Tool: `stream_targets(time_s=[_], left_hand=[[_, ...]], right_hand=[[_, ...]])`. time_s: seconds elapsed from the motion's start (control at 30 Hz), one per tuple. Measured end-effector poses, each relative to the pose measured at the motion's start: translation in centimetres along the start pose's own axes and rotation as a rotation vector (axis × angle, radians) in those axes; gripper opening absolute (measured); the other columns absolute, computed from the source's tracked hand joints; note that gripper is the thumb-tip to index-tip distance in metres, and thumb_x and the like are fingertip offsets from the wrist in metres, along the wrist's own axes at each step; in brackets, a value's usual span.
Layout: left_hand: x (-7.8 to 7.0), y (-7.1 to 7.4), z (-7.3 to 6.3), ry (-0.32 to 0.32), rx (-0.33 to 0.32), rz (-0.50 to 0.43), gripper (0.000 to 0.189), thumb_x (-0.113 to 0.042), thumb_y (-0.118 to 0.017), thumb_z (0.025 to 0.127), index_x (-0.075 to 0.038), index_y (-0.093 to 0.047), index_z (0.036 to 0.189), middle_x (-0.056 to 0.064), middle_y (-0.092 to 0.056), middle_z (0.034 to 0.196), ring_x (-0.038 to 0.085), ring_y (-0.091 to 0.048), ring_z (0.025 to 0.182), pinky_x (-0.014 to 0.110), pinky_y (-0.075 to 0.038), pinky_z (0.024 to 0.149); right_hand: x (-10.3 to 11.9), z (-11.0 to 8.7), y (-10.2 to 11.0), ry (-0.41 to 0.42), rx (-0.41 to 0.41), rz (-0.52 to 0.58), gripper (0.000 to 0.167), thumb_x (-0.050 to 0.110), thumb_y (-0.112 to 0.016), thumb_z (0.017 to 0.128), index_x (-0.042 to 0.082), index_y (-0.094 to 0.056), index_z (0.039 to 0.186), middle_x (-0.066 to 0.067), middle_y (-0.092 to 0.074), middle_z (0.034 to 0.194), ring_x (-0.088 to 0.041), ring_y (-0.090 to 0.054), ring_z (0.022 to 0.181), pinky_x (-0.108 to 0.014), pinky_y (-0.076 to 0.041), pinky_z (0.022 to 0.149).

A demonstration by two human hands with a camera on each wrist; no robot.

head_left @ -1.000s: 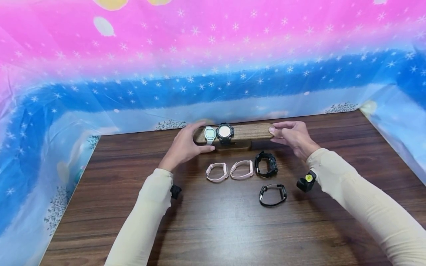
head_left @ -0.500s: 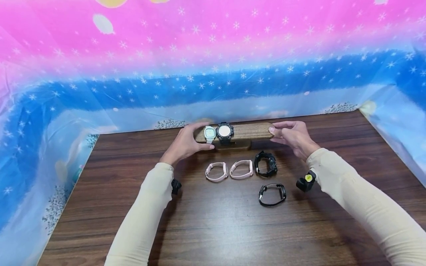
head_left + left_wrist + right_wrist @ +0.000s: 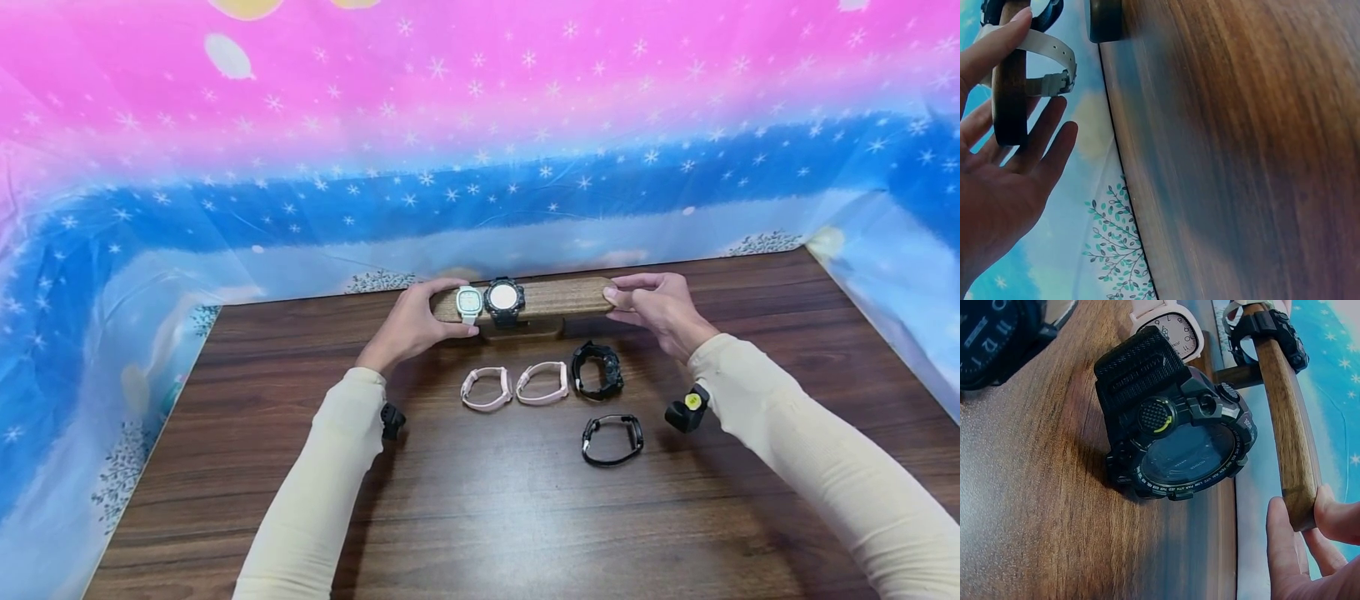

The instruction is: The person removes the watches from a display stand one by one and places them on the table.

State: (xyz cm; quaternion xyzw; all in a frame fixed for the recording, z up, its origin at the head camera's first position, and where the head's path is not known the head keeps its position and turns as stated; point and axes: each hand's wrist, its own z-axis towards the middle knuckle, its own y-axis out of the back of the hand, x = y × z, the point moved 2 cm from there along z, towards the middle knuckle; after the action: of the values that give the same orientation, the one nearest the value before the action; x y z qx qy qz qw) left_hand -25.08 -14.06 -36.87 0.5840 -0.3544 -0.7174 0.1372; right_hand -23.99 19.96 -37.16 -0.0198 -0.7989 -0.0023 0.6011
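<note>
A wooden watch stand [image 3: 566, 296] stands at the back of the table, its long bar raised on a base. Strapped round the bar, toward its left end, are a white square-faced watch [image 3: 469, 304] and a chunky black round watch [image 3: 504, 298]. My left hand [image 3: 405, 325] grips the bar's left end, thumb in front beside the white strap [image 3: 1054, 47] and fingers behind. At the other end, my right hand [image 3: 663, 312] pinches the tip of the bar between thumb and fingers, as the right wrist view also shows.
Two pale pink watches [image 3: 507, 388] and a thick black watch [image 3: 611, 371] stand in a row before the stand. Nearer me is a slimmer black watch [image 3: 636, 433]. A patterned cloth [image 3: 480, 200] rises directly behind the wooden table [image 3: 247, 417].
My left wrist has moved slightly forward while both hands keep their hold on the bar. The stand and watches stay in place; the head view has shifted a little.
</note>
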Motion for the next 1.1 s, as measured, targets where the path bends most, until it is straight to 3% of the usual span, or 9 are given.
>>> stream_targets(time_s=[0.37, 0.57, 0.7, 0.9, 1.1], left_hand=[[0.2, 0.4, -0.4, -0.02, -0.015, 0.007, 0.071, -0.018, -0.092, 0.074, -0.012, -0.062, 0.138, 0.013, -0.063, 0.132, 0.029, -0.059, 0.109, 0.044, -0.051, 0.095], [0.6, 0.7, -0.7, 0.008, -0.016, -0.003, 0.072, -0.02, -0.092, 0.075, -0.012, -0.06, 0.139, 0.013, -0.063, 0.13, 0.029, -0.057, 0.108, 0.045, -0.05, 0.096], [0.9, 0.9, -0.9, 0.02, -0.019, 0.005, 0.073, -0.019, -0.092, 0.075, -0.013, -0.059, 0.141, 0.014, -0.06, 0.135, 0.032, -0.055, 0.117, 0.051, -0.045, 0.105], [1.3, 1.4, -1.2, 0.026, -0.03, 0.005, 0.073, -0.022, -0.091, 0.077, -0.014, -0.059, 0.142, 0.01, -0.055, 0.146, 0.033, -0.042, 0.14, 0.056, -0.029, 0.12], [1.6, 1.6, -1.6, 0.024, -0.048, -0.011, 0.072, -0.022, -0.091, 0.078, -0.014, -0.059, 0.142, 0.008, -0.053, 0.148, 0.031, -0.039, 0.143, 0.054, -0.028, 0.121]], right_hand=[[0.0, 0.0, 0.0, -0.003, -0.003, -0.013, 0.046, -0.004, -0.067, 0.095, -0.013, -0.05, 0.138, -0.013, -0.055, 0.122, -0.008, -0.069, 0.087, -0.035, -0.057, 0.097], [0.0, -0.1, 0.0, -0.002, -0.002, -0.018, 0.047, -0.003, -0.067, 0.095, -0.013, -0.05, 0.138, -0.012, -0.055, 0.123, -0.008, -0.068, 0.087, -0.036, -0.057, 0.098], [0.0, -0.1, 0.0, -0.004, -0.001, -0.024, 0.047, -0.003, -0.067, 0.095, -0.012, -0.05, 0.137, -0.013, -0.055, 0.124, -0.008, -0.068, 0.087, -0.036, -0.056, 0.098], [0.0, 0.0, -0.1, -0.006, -0.002, -0.02, 0.046, -0.003, -0.067, 0.095, -0.012, -0.05, 0.137, -0.012, -0.054, 0.125, -0.008, -0.068, 0.089, -0.036, -0.057, 0.098], [0.1, -0.1, 0.0, -0.006, -0.004, -0.015, 0.047, -0.003, -0.067, 0.095, -0.012, -0.05, 0.137, -0.012, -0.055, 0.124, -0.008, -0.067, 0.089, -0.036, -0.057, 0.098]])
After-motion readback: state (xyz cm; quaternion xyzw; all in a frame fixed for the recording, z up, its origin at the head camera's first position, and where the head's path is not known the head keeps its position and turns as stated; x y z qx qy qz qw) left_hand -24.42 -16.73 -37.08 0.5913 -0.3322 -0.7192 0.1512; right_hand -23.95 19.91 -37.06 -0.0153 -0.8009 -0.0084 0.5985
